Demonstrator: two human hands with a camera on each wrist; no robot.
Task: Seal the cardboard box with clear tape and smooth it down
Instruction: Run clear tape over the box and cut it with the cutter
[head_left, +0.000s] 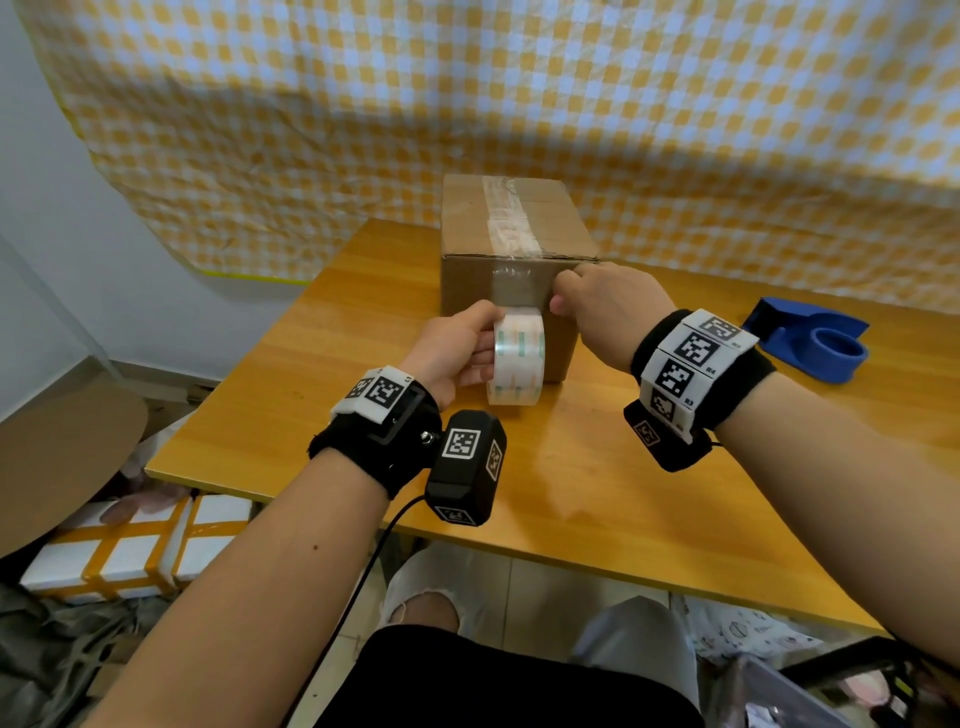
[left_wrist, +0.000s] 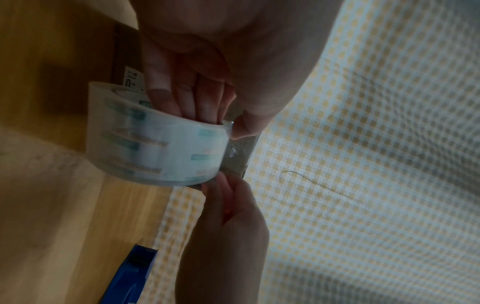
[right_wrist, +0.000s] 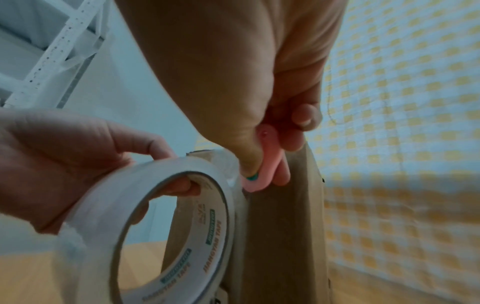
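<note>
A brown cardboard box (head_left: 467, 223) stands on the wooden table (head_left: 571, 493). A strip of clear tape (head_left: 506, 218) runs over its top and down the near face. My left hand (head_left: 452, 353) grips the roll of clear tape (head_left: 517, 358), fingers through its core, and holds it against that near face. My right hand (head_left: 608, 306) is just right of the roll, near the box's top edge. In the right wrist view it pinches a small pink cutter (right_wrist: 262, 164), whose tip sits at the tape between the roll (right_wrist: 166, 226) and the box (right_wrist: 285, 236).
A blue tape dispenser (head_left: 815, 338) lies on the table to the right of the box. A yellow checked cloth (head_left: 467, 104) hangs behind the table. White boxes with orange tape (head_left: 135, 551) sit on the floor at the left.
</note>
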